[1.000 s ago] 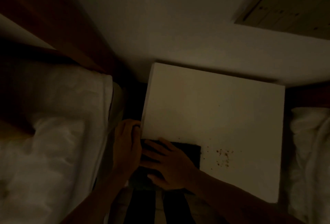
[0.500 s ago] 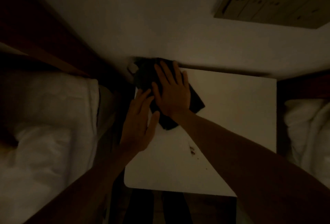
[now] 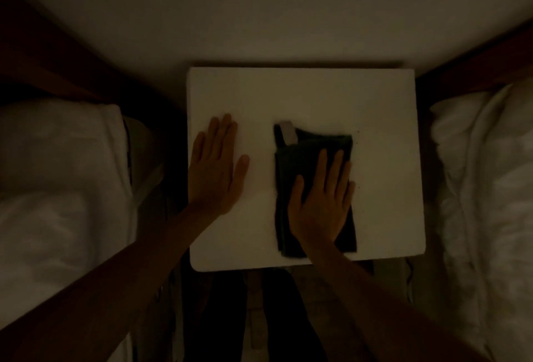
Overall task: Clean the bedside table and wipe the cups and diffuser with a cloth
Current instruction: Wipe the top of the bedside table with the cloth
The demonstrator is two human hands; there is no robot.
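The white square bedside table [image 3: 302,96] fills the middle of the dim view. A dark folded cloth [image 3: 300,160] with a pale label at its far corner lies on the table's right half. My right hand [image 3: 320,203] presses flat on the cloth with straight, spread fingers. My left hand [image 3: 215,168] rests flat on the bare tabletop near the left edge, fingers straight, apart from the cloth. A few small dark specks [image 3: 357,136] lie just right of the cloth. No cups or diffuser show.
White bedding [image 3: 57,174] lies on the left and more white bedding [image 3: 487,174] on the right, close to the table's sides. A pale wall [image 3: 274,10] stands behind the table. The dark floor [image 3: 259,318] shows below the front edge.
The cloth and my right hand have moved from the table's far left corner to its right half. My left hand has left the cloth and now lies flat on the left side.
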